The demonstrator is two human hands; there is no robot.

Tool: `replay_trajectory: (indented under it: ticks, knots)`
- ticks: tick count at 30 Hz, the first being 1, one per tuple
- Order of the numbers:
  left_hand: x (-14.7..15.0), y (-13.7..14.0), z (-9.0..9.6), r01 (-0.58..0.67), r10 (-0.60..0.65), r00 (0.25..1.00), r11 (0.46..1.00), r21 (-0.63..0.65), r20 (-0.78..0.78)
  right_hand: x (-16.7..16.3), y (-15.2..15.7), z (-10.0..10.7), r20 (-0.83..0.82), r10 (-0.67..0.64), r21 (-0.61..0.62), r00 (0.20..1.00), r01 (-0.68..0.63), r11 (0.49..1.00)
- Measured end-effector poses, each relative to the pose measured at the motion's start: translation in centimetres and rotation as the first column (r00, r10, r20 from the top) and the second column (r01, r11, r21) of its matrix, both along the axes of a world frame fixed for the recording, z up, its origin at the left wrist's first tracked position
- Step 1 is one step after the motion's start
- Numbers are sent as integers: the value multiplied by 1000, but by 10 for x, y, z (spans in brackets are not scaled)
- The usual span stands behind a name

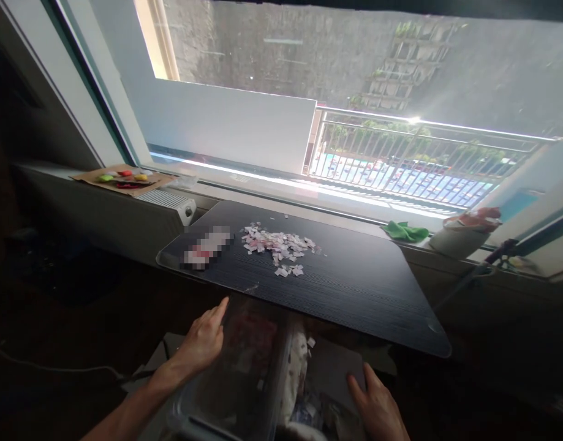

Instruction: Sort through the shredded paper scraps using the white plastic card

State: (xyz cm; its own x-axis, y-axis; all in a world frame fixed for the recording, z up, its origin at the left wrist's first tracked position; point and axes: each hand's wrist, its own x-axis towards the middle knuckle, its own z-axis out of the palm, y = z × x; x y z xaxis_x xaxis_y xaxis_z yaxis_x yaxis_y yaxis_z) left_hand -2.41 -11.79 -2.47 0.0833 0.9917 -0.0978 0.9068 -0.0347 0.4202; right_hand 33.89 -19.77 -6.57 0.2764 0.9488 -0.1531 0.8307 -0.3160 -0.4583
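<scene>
My left hand [203,337] reaches below the table's front edge, its fingers stretched out against the left side of a clear plastic bin [244,392]. Reddish contents show dimly through the bin. My right hand [377,401] grips the right edge of a flat grey-brown panel [334,370], thumb on the near face, fingers behind. Between bin and panel is a pale speckled bag or cloth [296,373], with a few paper scraps beside it. Many torn white paper pieces [281,245] lie in a loose pile on the dark table [364,288]. Shadow hides what is lower down.
A blurred-out item [207,247] lies on the table's left end. Beyond are a radiator [168,205], a brown sheet with coloured lumps [125,179], a green cloth [405,231] and a pale pot [462,236] by the window. A cable [56,367] runs along the floor at left.
</scene>
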Motion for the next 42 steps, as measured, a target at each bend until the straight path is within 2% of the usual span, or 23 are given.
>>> replay_trajectory:
  ticks: [4,11,15,18,20,22,26,29,32,35,38,40,42]
  knots:
    - [-2,-2,0,-5,5,1000,1000,28,12,5,7,-18,-181,43,33,983,-38,999]
    - [-13,-2,11,35,-34,999,999,32,-25,-5,3,-21,-300,67,66,952,-49,997]
    - [-12,6,11,52,-50,995,998,18,-81,-11,-4,-19,-189,10,26,982,-5,1000]
    - [-18,14,-3,69,-67,997,996,57,-36,-18,2,-9,-85,-2,-16,996,1,1000]
    - [-28,20,-16,9,-7,1000,993,115,-16,-22,10,3,-52,-15,-57,999,12,998]
    - [-42,24,-26,5,-8,1000,989,148,18,-28,22,15,-35,-17,-105,999,13,994]
    - [-63,26,-34,-46,23,995,969,242,97,-43,45,33,-19,34,-149,999,-36,988]
    - [-67,21,-34,-92,57,987,969,231,152,-51,46,33,-21,118,-111,993,-119,987]
    - [-59,17,-34,-119,91,986,973,200,142,-40,32,26,14,137,-95,990,-135,986]
    - [-48,17,-33,-133,115,989,969,208,92,-10,15,20,-5,55,-84,998,-55,995]
    - [-39,16,-28,-78,63,995,972,222,73,18,7,15,-159,-24,-71,987,12,997]
    - [-35,16,-24,-32,20,998,977,210,57,25,7,12,-273,-5,-49,962,-9,999]
    - [-33,14,-21,-15,7,999,983,184,40,20,8,8,-308,23,-5,951,-26,1000]
